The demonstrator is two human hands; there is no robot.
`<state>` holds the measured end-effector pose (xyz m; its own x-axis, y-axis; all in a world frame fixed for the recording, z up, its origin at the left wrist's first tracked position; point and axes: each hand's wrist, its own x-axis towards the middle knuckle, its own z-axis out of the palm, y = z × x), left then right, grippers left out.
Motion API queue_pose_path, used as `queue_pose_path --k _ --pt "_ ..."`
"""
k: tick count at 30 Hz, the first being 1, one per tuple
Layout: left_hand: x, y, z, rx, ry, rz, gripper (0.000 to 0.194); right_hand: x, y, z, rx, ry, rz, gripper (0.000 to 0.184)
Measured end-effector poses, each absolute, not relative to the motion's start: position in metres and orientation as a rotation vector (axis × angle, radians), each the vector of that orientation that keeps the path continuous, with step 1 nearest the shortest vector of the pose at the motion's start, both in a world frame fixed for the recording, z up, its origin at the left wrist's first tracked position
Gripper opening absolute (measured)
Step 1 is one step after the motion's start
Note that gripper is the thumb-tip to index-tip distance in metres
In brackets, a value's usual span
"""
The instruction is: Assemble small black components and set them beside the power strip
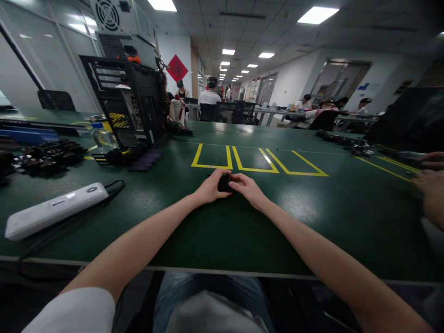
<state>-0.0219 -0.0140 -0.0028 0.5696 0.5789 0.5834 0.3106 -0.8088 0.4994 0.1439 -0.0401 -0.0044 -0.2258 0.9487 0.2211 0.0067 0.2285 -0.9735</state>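
A small dark block-like object is between my two hands, just above or on the green table; its exact kind cannot be made out. My left hand wraps round it, thumb below and fingers above. From the right, my right hand pinches at its edge with the fingertips. Just beyond my hands, yellow tape outlines mark the table. Part of the object is hidden by my fingers.
On the left lie a white power strip with a black cable and a pile of dark parts. Behind them stands an open black computer case. At the right edge are another person's hands. Cables lie at the back right.
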Motion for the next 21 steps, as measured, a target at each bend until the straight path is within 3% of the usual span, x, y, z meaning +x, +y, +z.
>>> queue_pose_path --k 9,21 --pt "-0.0224 -0.0151 -0.001 2.467 0.712 1.088 0.06 0.1407 -0.045 -0.0059 -0.938 -1.399 1.186 0.023" --pt "-0.0227 -0.0155 0.0012 2.447 0.739 1.067 0.059 0.1448 -0.0413 -0.004 -0.953 -1.463 1.213 0.032"
